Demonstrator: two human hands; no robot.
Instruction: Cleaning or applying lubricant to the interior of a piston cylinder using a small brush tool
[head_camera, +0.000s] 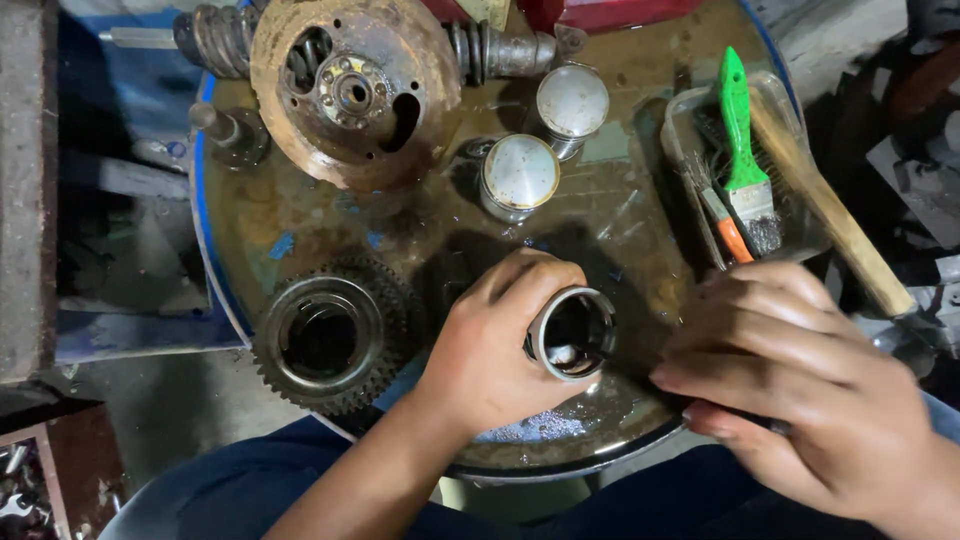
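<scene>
Head view: a hollow metal piston (572, 333) is being gripped around its skirt by the left hand (490, 345) at lower centre, open end up, while the right hand (800, 380) is being held just beside it, fingers closed on something dark and hidden. It is judged stiff, fairly light and oil-slick, best clasped around the wall. Two more pistons (520, 175) and a rusty disc (355, 90) are resting on the oily drum top (300, 215).

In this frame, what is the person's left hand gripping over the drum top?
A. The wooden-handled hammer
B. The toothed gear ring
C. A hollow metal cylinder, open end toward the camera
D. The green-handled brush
C: the left hand wraps around a hollow metal cylinder whose open end faces the camera, while the green-handled brush lies in the tray and the toothed gear ring rests on the drum top.
</scene>
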